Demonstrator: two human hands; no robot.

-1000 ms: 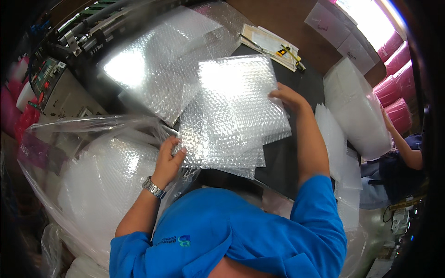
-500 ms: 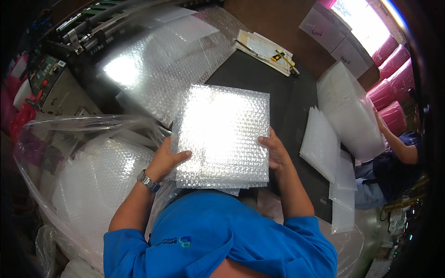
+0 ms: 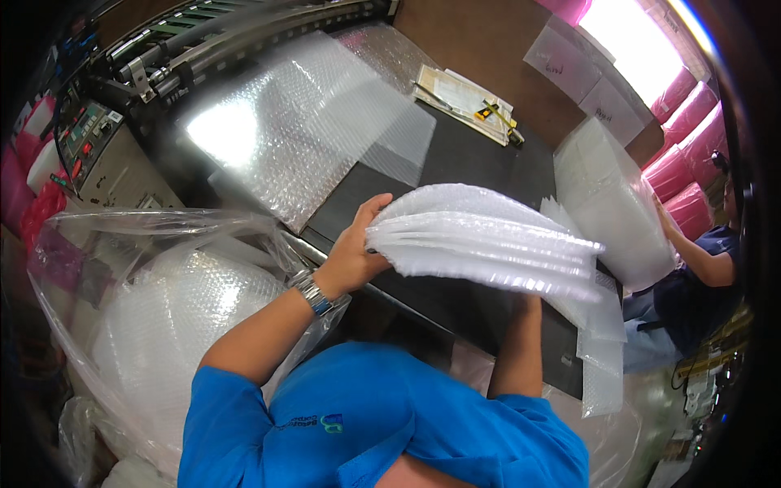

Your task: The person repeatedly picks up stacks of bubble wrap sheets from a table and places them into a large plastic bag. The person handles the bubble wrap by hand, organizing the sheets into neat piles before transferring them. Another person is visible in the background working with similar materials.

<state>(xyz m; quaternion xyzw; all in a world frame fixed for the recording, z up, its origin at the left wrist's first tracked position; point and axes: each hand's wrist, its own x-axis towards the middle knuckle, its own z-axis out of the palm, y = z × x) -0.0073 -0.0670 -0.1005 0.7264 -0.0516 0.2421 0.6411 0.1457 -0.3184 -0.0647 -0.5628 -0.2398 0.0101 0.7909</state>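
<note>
A stack of clear bubble-wrap sheets (image 3: 480,236) is held up over the dark tabletop, bowed, with its layered edges facing me. My left hand (image 3: 358,248) is closed on the left end of the stack, with the thumb and fingers on opposite faces. My right forearm (image 3: 518,350) reaches up behind the right part of the stack, which hides my right hand and its fingers. Beyond the stack, more bubble-wrap sheets (image 3: 301,122) lie spread on the table (image 3: 464,146), some overlapping at an angle.
On the left, a big clear plastic bag (image 3: 73,317) holds bubble wrap. Papers (image 3: 464,93) with a yellow-and-black cutter lie at the back. On the right, sheets (image 3: 602,350) overhang the table edge, and a co-worker's hand (image 3: 671,228) touches a large white bundle (image 3: 610,195).
The stack has gone from flat and facing up to tilted and bowed, shifting right. My left hand has moved up and right; my right hand has passed out of sight behind the stack.
</note>
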